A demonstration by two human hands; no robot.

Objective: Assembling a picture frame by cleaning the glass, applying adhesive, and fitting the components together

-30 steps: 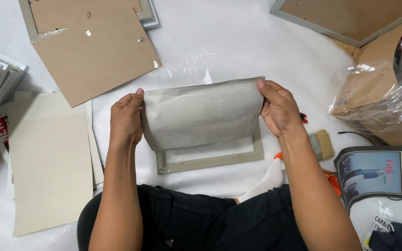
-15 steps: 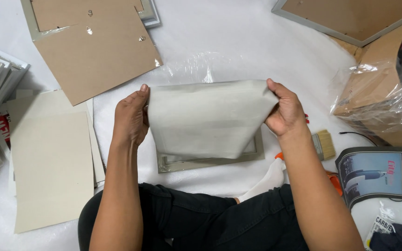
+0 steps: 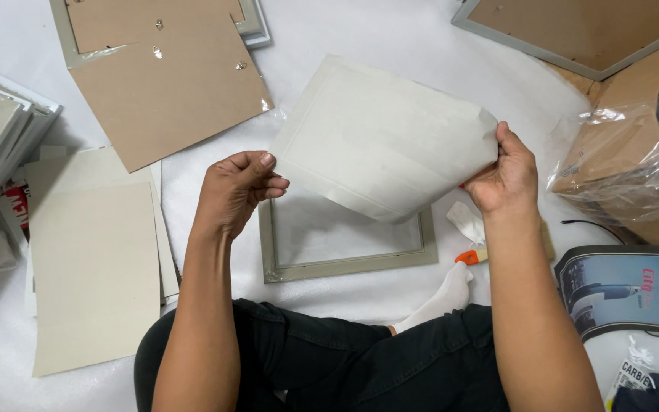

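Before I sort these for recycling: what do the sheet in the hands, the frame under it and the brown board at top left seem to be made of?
Sheet: likely paper or thin card, matte off-white; it curves between the left hand and right hand. Frame: grey-green, smooth; wood or plastic, can't tell. Brown board: probably fibreboard, flat, matte, with small metal clips.

white padded floor covering [image 3: 390, 30], evenly lit, soft shadows

Bright even overhead light, soft faint shadows, sharp focus throughout, mild glare on crinkled clear plastic wrap [image 3: 634, 164] at three o'clock
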